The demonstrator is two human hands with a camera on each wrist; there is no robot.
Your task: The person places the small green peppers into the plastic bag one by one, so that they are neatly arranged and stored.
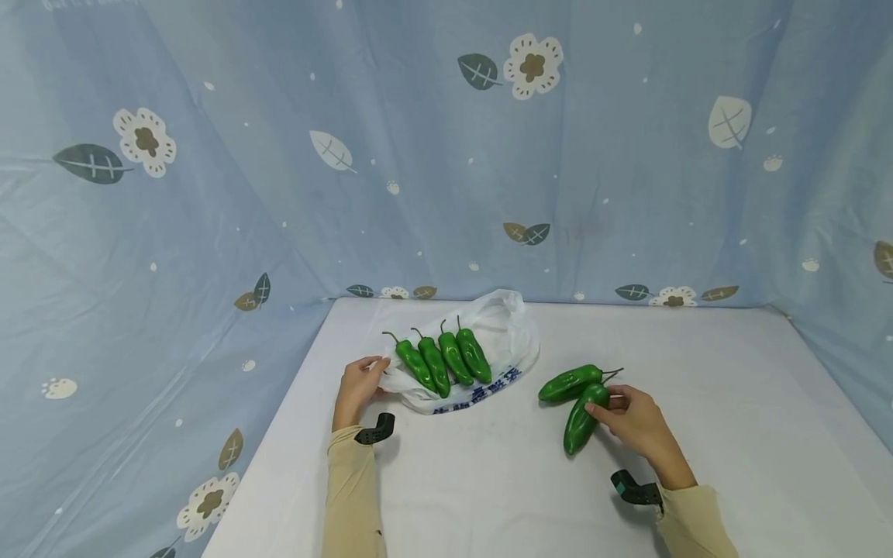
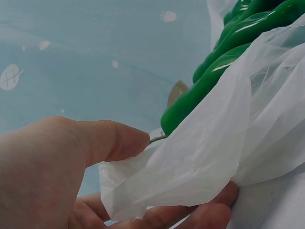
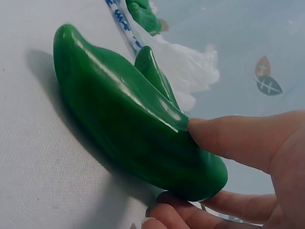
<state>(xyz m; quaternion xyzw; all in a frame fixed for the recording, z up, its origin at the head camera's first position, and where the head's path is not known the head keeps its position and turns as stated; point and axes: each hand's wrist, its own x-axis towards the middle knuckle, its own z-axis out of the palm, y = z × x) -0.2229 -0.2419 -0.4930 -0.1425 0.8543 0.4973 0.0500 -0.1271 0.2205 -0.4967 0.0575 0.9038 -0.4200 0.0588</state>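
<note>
Your left hand (image 1: 359,387) pinches the bag (image 1: 481,392); right of it, your right hand (image 1: 638,422) grips a pepper (image 1: 583,422), seemingly for bagging. Next probably calls for a careful carry bagward.

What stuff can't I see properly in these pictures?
Head view: the blue print on the bag, too small to read.
Left wrist view: parts of the left hand, behind the bag.
Right wrist view: most of the rear pepper, behind the held pepper.
Right wrist view: part of the right hand, cut off by the edge.
</note>
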